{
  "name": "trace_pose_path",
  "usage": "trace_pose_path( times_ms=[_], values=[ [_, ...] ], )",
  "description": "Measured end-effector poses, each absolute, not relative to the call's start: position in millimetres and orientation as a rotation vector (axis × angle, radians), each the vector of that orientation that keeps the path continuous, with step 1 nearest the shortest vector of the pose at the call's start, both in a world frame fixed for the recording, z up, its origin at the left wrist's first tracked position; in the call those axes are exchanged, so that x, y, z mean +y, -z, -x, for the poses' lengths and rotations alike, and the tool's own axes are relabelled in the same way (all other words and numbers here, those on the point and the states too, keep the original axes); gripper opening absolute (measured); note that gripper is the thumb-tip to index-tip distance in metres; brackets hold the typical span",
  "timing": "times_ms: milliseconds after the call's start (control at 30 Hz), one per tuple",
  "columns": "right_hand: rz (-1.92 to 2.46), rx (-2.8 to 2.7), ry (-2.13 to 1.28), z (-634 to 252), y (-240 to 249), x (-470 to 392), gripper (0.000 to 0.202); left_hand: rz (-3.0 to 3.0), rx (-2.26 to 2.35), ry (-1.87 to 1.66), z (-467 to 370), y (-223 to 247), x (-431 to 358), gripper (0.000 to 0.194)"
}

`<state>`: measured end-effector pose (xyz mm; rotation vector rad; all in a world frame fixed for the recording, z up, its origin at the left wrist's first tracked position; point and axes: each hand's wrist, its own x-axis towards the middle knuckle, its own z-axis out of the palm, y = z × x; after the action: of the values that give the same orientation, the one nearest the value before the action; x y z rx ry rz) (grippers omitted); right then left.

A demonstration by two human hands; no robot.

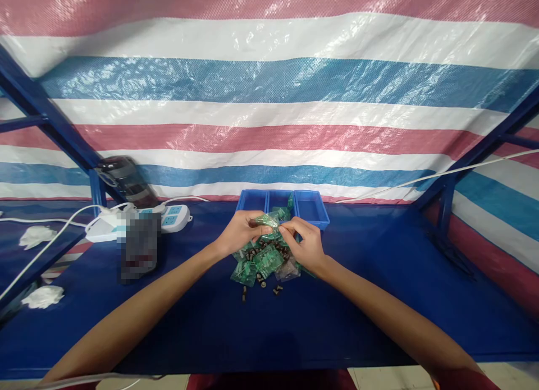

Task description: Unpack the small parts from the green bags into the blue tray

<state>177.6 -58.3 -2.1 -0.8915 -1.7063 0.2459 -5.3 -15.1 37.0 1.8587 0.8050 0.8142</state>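
Between both hands is a small green-tinted plastic bag, raised over the pile. My left hand pinches its left side, thumb on top. The fingertips of my right hand close on its right edge. Below them lies a heap of similar green bags with small pale pieces inside, and a clear bag on the right. Loose small brown-and-metal cylindrical parts are scattered among the bags and in front of them. Just behind the hands stands a blue three-compartment tray; its middle compartment holds green bags.
On the left, a white power strip with cables sits behind a blurred dark object. A dark container leans at the back left. Crumpled white tissues lie at far left. Blue frame posts and a striped sheet bound the blue table.
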Motion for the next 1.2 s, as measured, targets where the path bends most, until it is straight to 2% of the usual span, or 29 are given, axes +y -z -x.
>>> trace_pose_path(
  times_ms=[233, 567, 867, 1200],
  values=[
    [0.87, -1.815, -0.183, -178.2, 2.9, -59.1, 0.021, -1.912, 0.944, -0.889, 4.9, -33.5, -20.1, 0.035],
    [0.928, -1.857, -0.217, -177.1, 1.3, -55.4, 0.011, -1.995, 0.898, -0.871, 7.0, -36.0, -19.7, 0.039],
    [1.043, -1.811, -0.184, -173.4, 4.2, -55.2, 0.022, -2.117, 0.852, -0.743, 5.6, -35.1, -21.0, 0.043],
    [1.131, -1.817, -0.201, -177.1, -0.1, -52.5, 0.025, -2.223, 0.953, -0.808, -0.3, -34.1, -24.7, 0.04]
  ],
)
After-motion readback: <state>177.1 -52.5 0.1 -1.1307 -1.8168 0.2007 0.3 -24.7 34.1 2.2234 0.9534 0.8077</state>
